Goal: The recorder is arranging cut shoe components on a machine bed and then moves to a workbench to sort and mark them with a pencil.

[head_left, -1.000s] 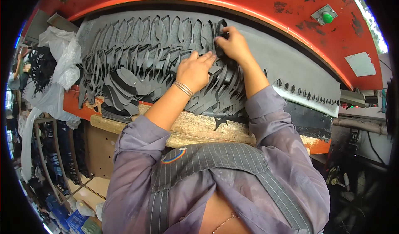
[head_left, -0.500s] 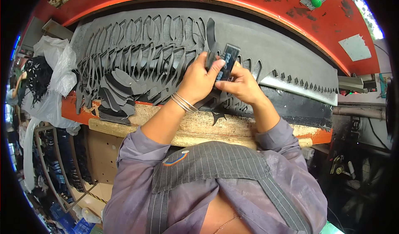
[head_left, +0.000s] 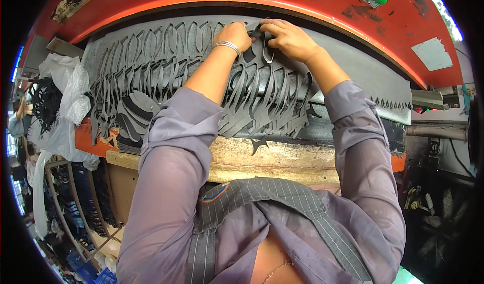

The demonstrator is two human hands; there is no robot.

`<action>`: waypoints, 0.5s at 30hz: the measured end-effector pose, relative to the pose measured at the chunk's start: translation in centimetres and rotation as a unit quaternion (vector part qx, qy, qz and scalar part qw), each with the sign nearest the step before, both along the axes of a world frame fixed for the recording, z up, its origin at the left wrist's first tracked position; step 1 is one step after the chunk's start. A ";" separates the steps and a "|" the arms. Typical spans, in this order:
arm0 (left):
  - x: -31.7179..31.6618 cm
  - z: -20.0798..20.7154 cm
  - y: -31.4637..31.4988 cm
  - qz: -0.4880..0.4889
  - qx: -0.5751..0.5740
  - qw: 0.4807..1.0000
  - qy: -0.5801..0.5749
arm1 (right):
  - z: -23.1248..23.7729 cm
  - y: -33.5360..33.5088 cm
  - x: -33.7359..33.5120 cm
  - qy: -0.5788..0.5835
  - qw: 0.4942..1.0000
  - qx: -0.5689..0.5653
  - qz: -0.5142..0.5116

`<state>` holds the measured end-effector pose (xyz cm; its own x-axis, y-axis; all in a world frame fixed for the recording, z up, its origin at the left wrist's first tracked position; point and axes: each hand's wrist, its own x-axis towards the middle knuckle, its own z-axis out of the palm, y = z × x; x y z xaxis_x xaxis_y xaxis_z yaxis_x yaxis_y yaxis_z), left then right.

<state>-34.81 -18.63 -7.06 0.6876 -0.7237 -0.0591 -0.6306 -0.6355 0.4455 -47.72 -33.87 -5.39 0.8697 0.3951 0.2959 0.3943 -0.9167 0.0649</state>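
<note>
Red machine (head_left: 327,4), grey sheet (head_left: 378,82) on its bed, two hands at the sheet's far edge
Cut strips (head_left: 267,115) cover the left part, reaching the near edge; leaf-shaped pieces (head_left: 143,101) lie stacked by the near left corner; the right hand (head_left: 292,39) grasps a dark cutting die (head_left: 266,53) at the far edge; the left hand (head_left: 234,35) curls just beside, its grip I can't tell; a forked scrap (head_left: 258,145) sits on the wooden near edge

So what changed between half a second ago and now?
The left hand and right hand moved forward, away from the body, to the far side of the grey sheet. The dark cutter went with the right. Whether the left still holds a piece is unclear. The plastic bag and the scrap on the wooden ledge stayed.
</note>
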 end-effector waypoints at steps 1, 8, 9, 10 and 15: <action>-0.2 -0.1 -0.1 0.002 0.020 1.000 0.022 | -0.6 -0.2 -0.3 0.031 0.999 0.029 -0.022; -2.1 -1.1 0.5 0.058 -0.028 0.997 -0.046 | -3.5 1.5 -3.8 0.097 0.904 0.365 -0.200; -2.1 -1.2 0.5 0.047 -0.018 0.998 -0.040 | -3.7 1.8 -3.8 0.079 0.924 0.314 -0.202; -2.0 -1.4 0.5 0.037 -0.009 0.999 -0.033 | -3.9 2.1 -3.8 0.093 0.920 0.318 -0.211; -1.1 -1.2 0.4 0.017 0.027 0.999 -0.008 | -3.4 2.3 -3.0 0.094 0.935 0.269 -0.212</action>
